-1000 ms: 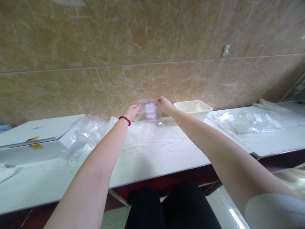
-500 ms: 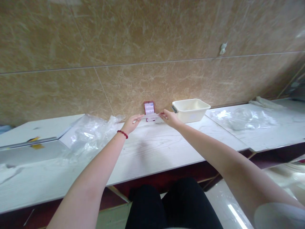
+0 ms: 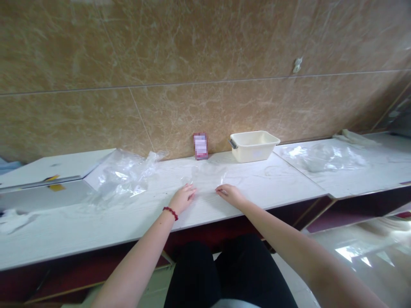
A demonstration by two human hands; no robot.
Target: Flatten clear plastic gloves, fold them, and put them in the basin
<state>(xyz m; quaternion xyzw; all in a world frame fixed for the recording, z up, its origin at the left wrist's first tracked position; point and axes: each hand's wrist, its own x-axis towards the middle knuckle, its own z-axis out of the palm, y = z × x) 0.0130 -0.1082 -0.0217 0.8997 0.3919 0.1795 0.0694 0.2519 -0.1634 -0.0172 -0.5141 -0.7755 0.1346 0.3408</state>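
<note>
A clear plastic bag (image 3: 208, 176) lies flat on the white counter, hard to make out against the pale wood grain. My left hand (image 3: 183, 199), with a red bead bracelet at the wrist, has its fingers closed at the bag's near left corner. At the near right corner, my right hand (image 3: 230, 196) pinches the plastic between thumb and fingers. Beyond the bag a phone (image 3: 201, 146) in a red case leans upright on the wall, its screen blurred.
A cream plastic bin (image 3: 255, 149) with grey handles stands at the back, right of the phone. Crumpled clear plastic (image 3: 123, 177) lies beside a white box (image 3: 54, 171) on the left. More clear plastic (image 3: 327, 157) covers part of the right counter.
Both hands have come down and toward me from in front of the phone. The plastic bag, held up and stretched before, now lies on the counter.
</note>
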